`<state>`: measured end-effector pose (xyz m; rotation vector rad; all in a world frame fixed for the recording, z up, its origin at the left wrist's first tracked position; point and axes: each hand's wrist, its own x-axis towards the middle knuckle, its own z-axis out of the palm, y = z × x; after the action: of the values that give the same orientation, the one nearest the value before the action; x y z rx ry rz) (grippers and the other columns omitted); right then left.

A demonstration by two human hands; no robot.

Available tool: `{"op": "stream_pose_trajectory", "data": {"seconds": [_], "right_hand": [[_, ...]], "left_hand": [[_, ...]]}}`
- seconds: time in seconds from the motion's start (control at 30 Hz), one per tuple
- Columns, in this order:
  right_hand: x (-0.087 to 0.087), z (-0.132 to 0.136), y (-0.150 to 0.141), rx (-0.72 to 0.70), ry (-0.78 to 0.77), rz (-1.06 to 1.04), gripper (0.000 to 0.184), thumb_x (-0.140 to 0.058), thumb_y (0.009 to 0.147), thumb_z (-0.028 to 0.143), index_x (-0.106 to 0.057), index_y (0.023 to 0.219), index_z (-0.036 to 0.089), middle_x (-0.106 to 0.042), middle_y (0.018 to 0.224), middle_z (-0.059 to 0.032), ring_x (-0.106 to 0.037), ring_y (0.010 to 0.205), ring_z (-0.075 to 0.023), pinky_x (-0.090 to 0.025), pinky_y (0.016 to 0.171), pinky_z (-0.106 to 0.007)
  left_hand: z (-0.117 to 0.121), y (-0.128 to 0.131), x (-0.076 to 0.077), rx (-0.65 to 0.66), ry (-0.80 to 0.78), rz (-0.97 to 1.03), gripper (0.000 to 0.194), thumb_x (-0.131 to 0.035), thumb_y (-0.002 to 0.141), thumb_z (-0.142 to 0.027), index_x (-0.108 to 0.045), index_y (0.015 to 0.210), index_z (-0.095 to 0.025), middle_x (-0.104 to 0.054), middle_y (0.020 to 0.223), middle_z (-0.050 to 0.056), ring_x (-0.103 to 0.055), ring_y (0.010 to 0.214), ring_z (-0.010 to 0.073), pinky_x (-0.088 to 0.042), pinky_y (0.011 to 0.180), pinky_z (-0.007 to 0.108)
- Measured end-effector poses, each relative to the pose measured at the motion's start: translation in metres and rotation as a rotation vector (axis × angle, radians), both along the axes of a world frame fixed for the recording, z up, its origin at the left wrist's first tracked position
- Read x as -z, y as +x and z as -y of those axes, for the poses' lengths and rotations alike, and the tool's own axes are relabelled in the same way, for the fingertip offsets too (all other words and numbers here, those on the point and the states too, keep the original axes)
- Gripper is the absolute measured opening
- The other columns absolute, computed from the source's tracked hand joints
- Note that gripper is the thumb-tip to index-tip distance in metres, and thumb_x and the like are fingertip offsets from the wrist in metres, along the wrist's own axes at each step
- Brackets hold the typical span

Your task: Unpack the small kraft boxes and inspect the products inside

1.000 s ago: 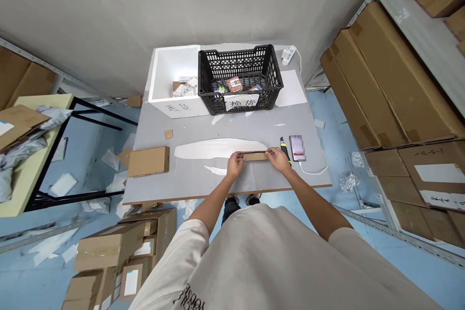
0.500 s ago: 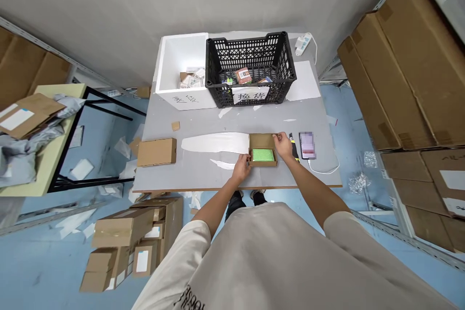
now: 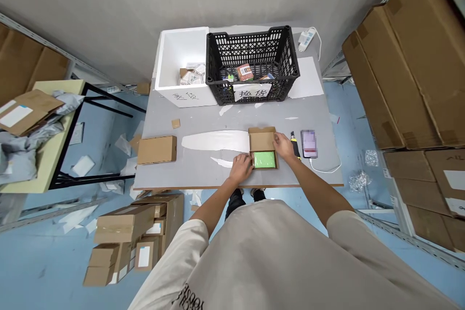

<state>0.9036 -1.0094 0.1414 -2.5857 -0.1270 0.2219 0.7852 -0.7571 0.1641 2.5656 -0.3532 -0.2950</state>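
Note:
An open cardboard box [image 3: 262, 139] lies near the front of the table, its lid folded back away from me. Inside it sits a bright green packet [image 3: 264, 159] that fills most of the tray. My left hand [image 3: 241, 168] grips the tray's left side, fingers curled at the edge. On the lid's right edge, the fingers of my right hand [image 3: 284, 145] are closed. Just right of that hand lies a black and yellow utility knife [image 3: 295, 145]. A phone [image 3: 309, 144] with a white cable is beside the knife.
At the table's back stand a white foam box [image 3: 183, 94] and a black plastic crate [image 3: 252, 88], both holding small packages. A closed cardboard box [image 3: 157, 150] lies at the left, near a small brown piece [image 3: 176, 123]. A power strip [image 3: 307, 38] rests at the back right.
The lid has tipped further back and now lies flatter, showing more of its inner side. My left hand has shifted slightly toward me along the box's left side.

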Motion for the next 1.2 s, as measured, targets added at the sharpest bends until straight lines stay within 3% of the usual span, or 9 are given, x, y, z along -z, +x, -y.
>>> {"op": "stream_pose_trajectory", "data": {"seconds": [0.13,0.2,0.27,0.33,0.5,0.67,0.87,1.03,1.2], "right_hand": [[-0.002,0.004,-0.009,-0.120,-0.106,-0.030,0.055,-0.047,0.092,0.028,-0.046,0.146,0.017,-0.055,0.136,-0.0145,-0.052,0.116,-0.0315,-0.043,0.097,-0.040],[-0.006,0.004,-0.013,-0.181,-0.158,-0.035,0.054,-0.047,0.092,0.029,-0.049,0.144,0.017,-0.047,0.144,-0.0149,-0.047,0.122,-0.0335,-0.040,0.101,-0.042],[-0.013,0.003,-0.018,-0.224,-0.205,-0.011,0.049,-0.046,0.093,0.030,-0.053,0.140,0.017,-0.042,0.149,-0.0150,-0.042,0.126,-0.0351,-0.036,0.102,-0.045],[-0.021,0.000,-0.023,-0.260,-0.236,0.023,0.043,-0.043,0.095,0.029,-0.058,0.134,0.018,-0.042,0.149,-0.0144,-0.040,0.127,-0.0349,-0.033,0.103,-0.046],[-0.037,-0.012,-0.037,-0.448,-0.251,-0.029,0.039,-0.050,0.094,0.034,-0.060,0.129,0.021,-0.052,0.137,-0.0135,-0.040,0.125,-0.0326,-0.027,0.106,-0.045],[-0.031,-0.022,-0.045,-0.541,-0.307,-0.074,0.053,-0.065,0.084,0.038,-0.056,0.133,0.019,-0.053,0.137,-0.0165,-0.037,0.132,-0.0353,-0.017,0.112,-0.052],[-0.021,-0.027,-0.049,-0.534,-0.353,-0.070,0.063,-0.070,0.080,0.037,-0.049,0.136,0.014,-0.051,0.138,-0.0197,-0.039,0.131,-0.0343,-0.013,0.115,-0.054],[-0.019,-0.027,-0.051,-0.532,-0.367,-0.088,0.063,-0.069,0.079,0.030,-0.048,0.137,0.016,-0.051,0.138,-0.0189,-0.041,0.132,-0.0338,-0.011,0.116,-0.054],[-0.016,-0.028,-0.055,-0.499,-0.356,-0.104,0.064,-0.065,0.081,0.031,-0.045,0.141,0.019,-0.049,0.142,-0.0173,-0.042,0.132,-0.0332,-0.012,0.117,-0.052]], "left_hand": [[0.009,0.013,-0.008,0.174,0.056,0.074,0.072,-0.071,0.082,-0.031,-0.040,0.146,-0.025,-0.033,0.157,0.014,-0.019,0.151,0.0341,-0.010,0.122,0.058],[0.013,0.022,-0.006,0.188,0.124,0.040,0.088,-0.079,0.074,-0.036,-0.035,0.150,-0.025,-0.030,0.160,0.015,-0.013,0.152,0.0366,-0.001,0.122,0.061],[0.016,0.028,-0.001,0.156,0.168,0.001,0.094,-0.081,0.071,-0.040,-0.034,0.151,-0.023,-0.030,0.160,0.017,-0.012,0.152,0.0389,0.004,0.120,0.065],[0.018,0.031,0.004,0.125,0.161,-0.019,0.087,-0.076,0.076,-0.045,-0.037,0.150,-0.021,-0.034,0.158,0.018,-0.014,0.151,0.0393,0.007,0.119,0.066],[0.021,0.031,0.007,0.137,0.113,-0.002,0.059,-0.053,0.092,-0.038,-0.042,0.148,-0.022,-0.035,0.159,0.015,-0.018,0.152,0.0332,0.005,0.120,0.064],[0.021,0.036,0.007,0.183,0.173,-0.011,0.083,-0.069,0.078,-0.028,-0.034,0.153,-0.020,-0.026,0.162,0.018,-0.011,0.153,0.0357,0.007,0.119,0.065],[0.016,0.049,0.017,0.122,0.220,-0.123,0.099,-0.080,0.068,-0.038,-0.031,0.153,-0.023,-0.022,0.163,0.019,-0.021,0.148,0.0413,-0.004,0.117,0.067],[0.010,0.054,0.020,0.123,0.184,-0.122,0.104,-0.084,0.063,-0.037,-0.032,0.152,-0.022,-0.033,0.156,0.021,-0.031,0.141,0.0420,-0.009,0.117,0.066],[0.001,0.047,0.021,0.121,0.197,-0.116,0.101,-0.083,0.064,-0.034,-0.033,0.151,-0.025,-0.034,0.156,0.017,-0.032,0.141,0.0403,-0.010,0.117,0.065]]}}
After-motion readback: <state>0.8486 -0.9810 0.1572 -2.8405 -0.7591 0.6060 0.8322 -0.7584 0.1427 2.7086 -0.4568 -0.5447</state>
